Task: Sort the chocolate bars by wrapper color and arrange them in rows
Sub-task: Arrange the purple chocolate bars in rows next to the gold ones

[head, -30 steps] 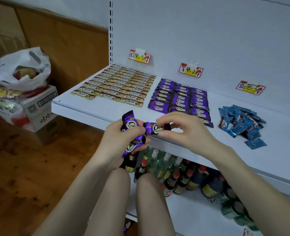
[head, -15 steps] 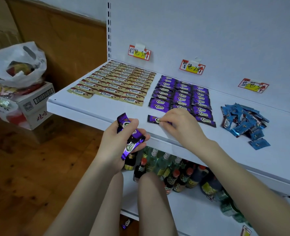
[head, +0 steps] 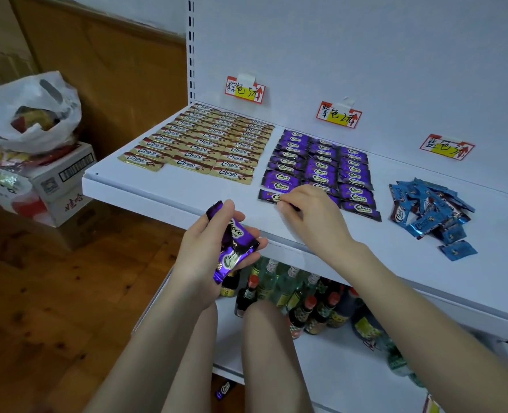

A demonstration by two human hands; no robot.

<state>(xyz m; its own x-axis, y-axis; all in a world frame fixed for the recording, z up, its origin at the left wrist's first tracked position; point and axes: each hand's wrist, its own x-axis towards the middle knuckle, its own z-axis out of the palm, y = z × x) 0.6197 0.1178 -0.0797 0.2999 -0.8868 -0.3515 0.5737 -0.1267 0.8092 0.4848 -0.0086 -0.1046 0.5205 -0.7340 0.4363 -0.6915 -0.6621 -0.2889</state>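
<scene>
Purple bar [head: 269, 196] under right fingers [head: 290, 201]

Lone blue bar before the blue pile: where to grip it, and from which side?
Pinch the lone blue bar across its short width, coming from above at the front of the shelf: it lies flat, nothing on it, nearer the edge than the blue pile.

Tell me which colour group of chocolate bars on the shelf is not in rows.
The blue bars at the right: they lie in a loose heap, while the gold bars and purple bars lie in rows.
</scene>
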